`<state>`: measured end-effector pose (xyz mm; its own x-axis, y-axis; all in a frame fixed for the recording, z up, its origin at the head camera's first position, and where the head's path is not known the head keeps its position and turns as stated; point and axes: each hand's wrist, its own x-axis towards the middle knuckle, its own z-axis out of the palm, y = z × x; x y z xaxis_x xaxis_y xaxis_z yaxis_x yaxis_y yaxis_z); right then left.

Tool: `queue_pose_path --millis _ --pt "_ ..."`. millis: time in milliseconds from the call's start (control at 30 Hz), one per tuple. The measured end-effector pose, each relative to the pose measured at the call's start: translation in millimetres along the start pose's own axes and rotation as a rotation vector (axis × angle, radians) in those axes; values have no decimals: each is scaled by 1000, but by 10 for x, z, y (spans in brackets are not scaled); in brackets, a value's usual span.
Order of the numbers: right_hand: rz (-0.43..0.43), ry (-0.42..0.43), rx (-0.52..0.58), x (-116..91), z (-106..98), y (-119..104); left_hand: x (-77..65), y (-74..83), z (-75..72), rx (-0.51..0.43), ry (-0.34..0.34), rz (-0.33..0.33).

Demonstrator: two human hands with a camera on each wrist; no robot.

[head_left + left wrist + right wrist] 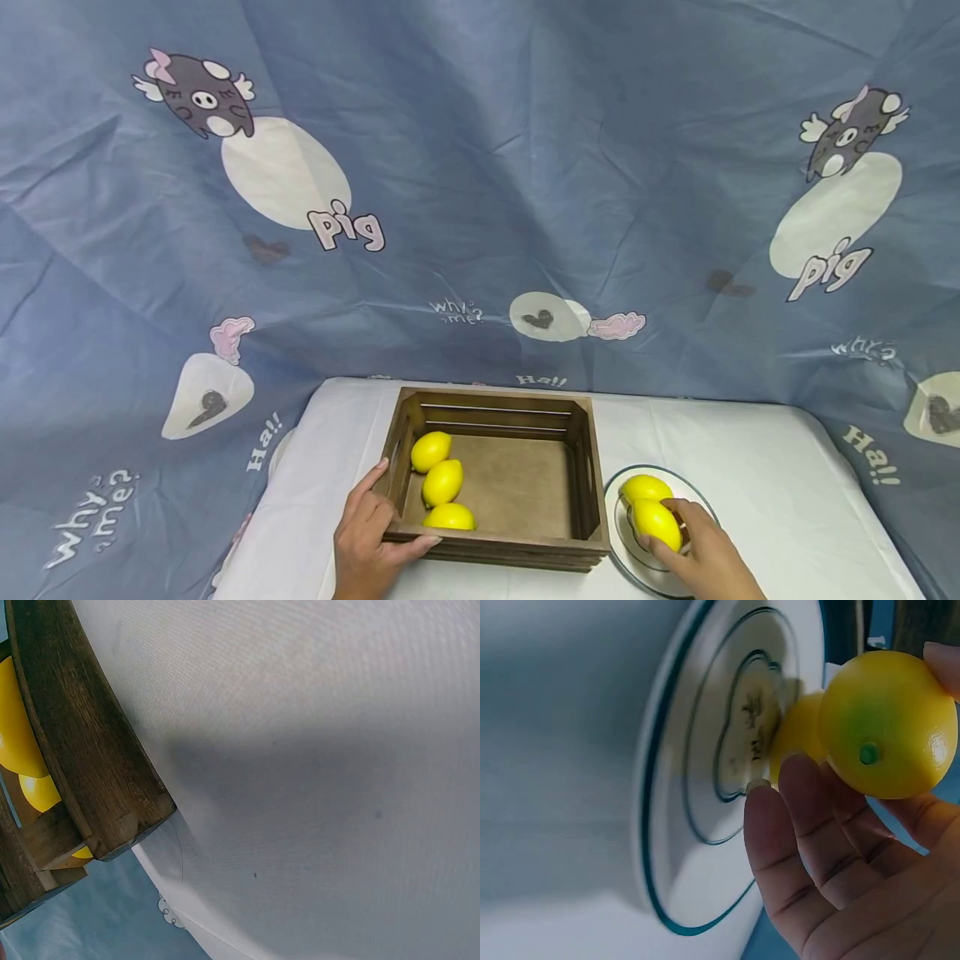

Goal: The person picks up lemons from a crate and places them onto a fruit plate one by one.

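Right hand [707,543] around one lemon [656,523], just above the plate [633,568].

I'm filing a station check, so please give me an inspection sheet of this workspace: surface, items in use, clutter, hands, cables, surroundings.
Surface: white cloth, lightly wrinkled.
Crate: slatted wooden crate, upright, with three lemons along its left side.
Plate: blue-rimmed plate to the crate's right, bearing one lemon.
Clutter: nothing seen.
Left hand: left hand touches the crate's near-left corner.
Right hand: right hand holds another lemon at the plate.
Cables: nothing seen.
Surroundings: blue-grey backdrop, creased, printed with pigs and words.
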<state>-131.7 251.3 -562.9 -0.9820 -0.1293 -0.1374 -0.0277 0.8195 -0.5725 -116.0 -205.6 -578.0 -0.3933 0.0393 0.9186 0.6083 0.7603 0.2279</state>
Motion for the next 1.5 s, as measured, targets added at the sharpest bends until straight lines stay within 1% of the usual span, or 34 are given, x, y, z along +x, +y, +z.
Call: queue_pose_path --millis 133,233,433,667,900,1067,1200,1500 --pt "-21 26 2 -26 26 70 8 8 0 4 -1 0" --pt "-25 28 4 -43 37 105 25 7 3 0 9 8" --pt "22 -9 -14 -47 47 137 47 5 7 -8 25 20" --pt "61 -44 -25 -44 78 158 6 12 -2 6 1 -3" --pt "43 -44 -24 -35 85 155 9 4 4 7 6 4" --pt "62 -53 -25 -16 118 154 20 0 4 3 16 11" --pt "79 -62 -31 -6 149 165 17 2 1 5 11 9" --pt "48 -35 -29 -46 170 206 3 -8 0 -9 12 8"
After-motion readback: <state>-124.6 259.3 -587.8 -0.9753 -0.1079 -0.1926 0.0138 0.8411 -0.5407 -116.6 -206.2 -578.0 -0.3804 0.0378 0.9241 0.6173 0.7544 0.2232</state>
